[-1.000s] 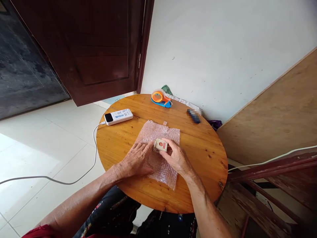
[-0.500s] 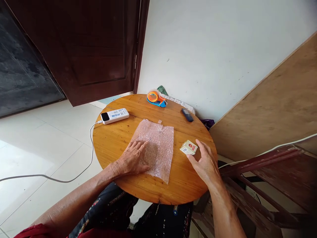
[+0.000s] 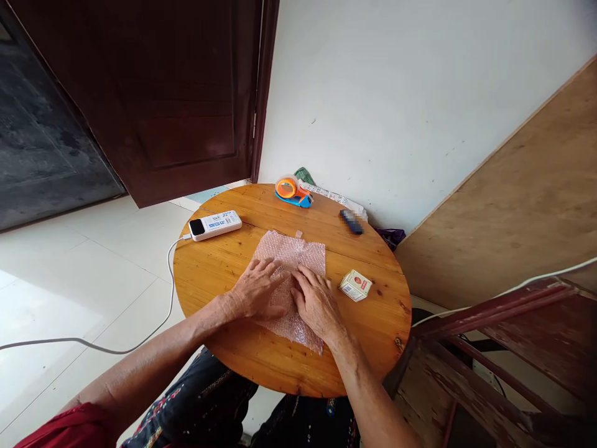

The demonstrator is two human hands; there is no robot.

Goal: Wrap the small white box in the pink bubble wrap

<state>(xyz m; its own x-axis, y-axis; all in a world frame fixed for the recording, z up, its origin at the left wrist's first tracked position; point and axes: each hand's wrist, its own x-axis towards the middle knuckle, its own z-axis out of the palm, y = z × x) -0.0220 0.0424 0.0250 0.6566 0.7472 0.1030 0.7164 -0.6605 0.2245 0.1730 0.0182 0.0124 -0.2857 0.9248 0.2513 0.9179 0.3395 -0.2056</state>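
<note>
A sheet of pinkish bubble wrap (image 3: pixel 310 254) lies flat on the round wooden table (image 3: pixel 212 267), with a small bit of clear tape at its far edge. My left hand (image 3: pixel 259 287) rests over its left side, fingers spread. On its right side lies my right hand (image 3: pixel 319 303), fingers stretched out over the wrap. Neither hand grips anything. Just right of my right hand sits a small cream-coloured box (image 3: pixel 356 285) with a red label, apart from the fingers.
A tape dispenser (image 3: pixel 293 191) in orange and blue stands at the table's far edge. Right of it lies a dark, blurred object (image 3: pixel 351 221). A white power bank (image 3: pixel 215 225) with a cable (image 3: pixel 170 267) is at the left. A wooden chair (image 3: pixel 504 311) stands at the right.
My right hand has moved left from beside the small box onto the bubble wrap. The box stays on the table. My left hand remains on the wrap.
</note>
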